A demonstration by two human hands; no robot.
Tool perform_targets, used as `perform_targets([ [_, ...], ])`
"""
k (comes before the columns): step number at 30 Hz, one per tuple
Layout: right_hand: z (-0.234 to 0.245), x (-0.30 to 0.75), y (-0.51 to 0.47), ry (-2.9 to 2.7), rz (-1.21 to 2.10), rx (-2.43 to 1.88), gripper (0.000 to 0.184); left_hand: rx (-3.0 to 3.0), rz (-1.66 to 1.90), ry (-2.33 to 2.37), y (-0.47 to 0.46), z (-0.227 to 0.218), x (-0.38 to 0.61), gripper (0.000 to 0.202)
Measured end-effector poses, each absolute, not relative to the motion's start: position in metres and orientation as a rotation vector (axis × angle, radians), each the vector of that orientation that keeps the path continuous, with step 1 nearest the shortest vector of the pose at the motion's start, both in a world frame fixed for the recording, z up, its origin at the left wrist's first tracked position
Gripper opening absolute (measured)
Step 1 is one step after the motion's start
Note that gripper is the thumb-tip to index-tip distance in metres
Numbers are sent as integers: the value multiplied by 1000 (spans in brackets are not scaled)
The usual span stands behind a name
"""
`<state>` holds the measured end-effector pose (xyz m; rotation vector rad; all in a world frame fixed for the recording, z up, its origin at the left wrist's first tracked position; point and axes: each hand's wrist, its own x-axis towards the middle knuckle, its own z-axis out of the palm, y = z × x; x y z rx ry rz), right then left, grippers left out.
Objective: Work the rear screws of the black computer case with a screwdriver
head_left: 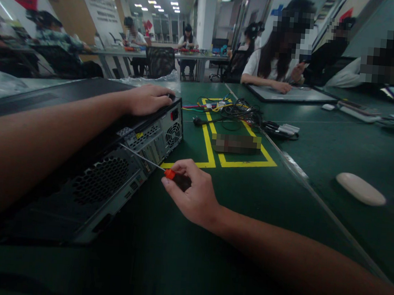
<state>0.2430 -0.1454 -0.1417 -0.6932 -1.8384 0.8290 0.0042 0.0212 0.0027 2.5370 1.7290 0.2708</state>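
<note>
A black desktop computer case [79, 174] lies on its side on the green table [233, 205], its grey rear panel with fan grille facing me. My left hand [148, 99] rests flat on the case's top near the rear corner, fingers curled over the edge. My right hand [193, 192] is closed around a screwdriver [154, 164] with an orange and black handle. Its thin metal shaft points left, and its tip touches the rear panel near the upper edge.
Yellow tape lines [213, 155] mark a box on the table. A tangle of cables [240, 112] lies beyond it. A white mouse-like object [360, 188] sits to the right. Other people sit at the far side and at neighbouring tables.
</note>
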Motion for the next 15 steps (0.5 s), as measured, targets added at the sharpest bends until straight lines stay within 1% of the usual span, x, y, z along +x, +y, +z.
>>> perform_targets([
  [5,-141,243,-145,-1832,836,-693,15,2520,267,1737,15,6,8,88],
  [9,-141,243,-146,-1822,835,-684,16,2544,203,1731,3,11,14,94],
  [15,-139,243,-147,-1817,832,-695,17,2548,197,1732,5,10,14,95],
])
